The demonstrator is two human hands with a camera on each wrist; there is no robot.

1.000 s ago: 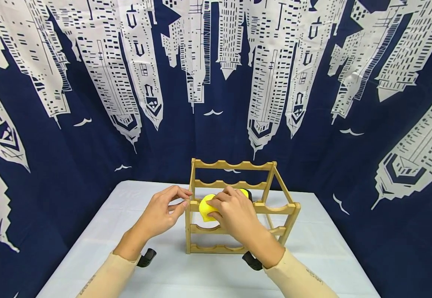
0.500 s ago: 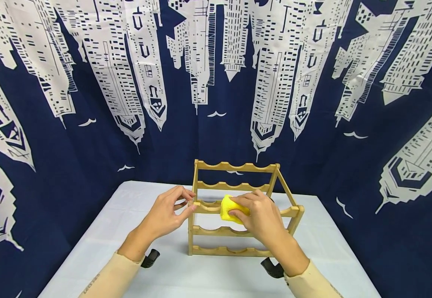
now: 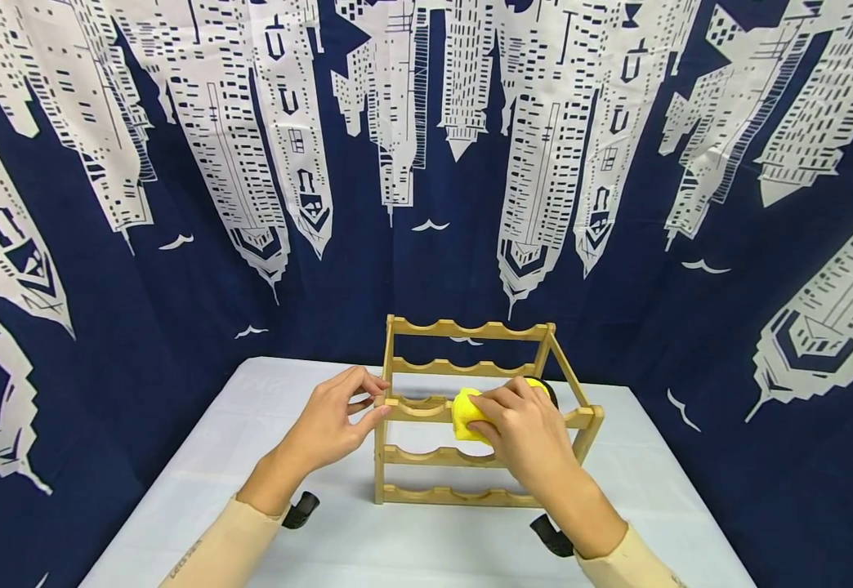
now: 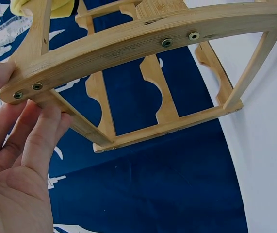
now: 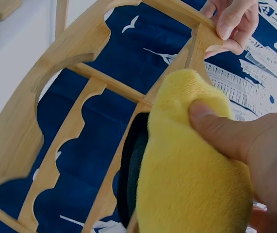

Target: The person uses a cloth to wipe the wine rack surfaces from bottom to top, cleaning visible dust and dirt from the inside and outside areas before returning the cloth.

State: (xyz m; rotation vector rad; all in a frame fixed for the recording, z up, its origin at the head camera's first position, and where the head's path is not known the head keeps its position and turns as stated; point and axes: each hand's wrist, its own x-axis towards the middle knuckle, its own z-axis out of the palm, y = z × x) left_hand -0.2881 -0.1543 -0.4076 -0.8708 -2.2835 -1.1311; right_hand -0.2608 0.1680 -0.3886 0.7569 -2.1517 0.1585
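A light wooden wine rack (image 3: 441, 456) with scalloped rails stands on the table. At its front left upper corner my left hand (image 3: 341, 416) pinches the frame; in the left wrist view the thumb lies on one side and the fingers (image 4: 39, 141) on the other. My right hand (image 3: 529, 425) grips a fuzzy yellow cloth (image 3: 468, 415) with black edging, folded over the rack's top front rail. In the right wrist view, the thumb presses on the yellow cloth (image 5: 191, 160), and its black part hangs on the inner side of the rail. The fingers behind the cloth are mostly hidden.
The table has a white cover (image 3: 323, 547). Behind it hangs a dark blue curtain (image 3: 353, 286) with white city buildings printed upside down. Black straps (image 3: 301, 510) sit at both wrists below the cream sleeves (image 3: 228, 543).
My right hand has slid to the right along the top front rail with the yellow cloth. The left hand stays at the rack's corner, and the head view has shifted slightly.
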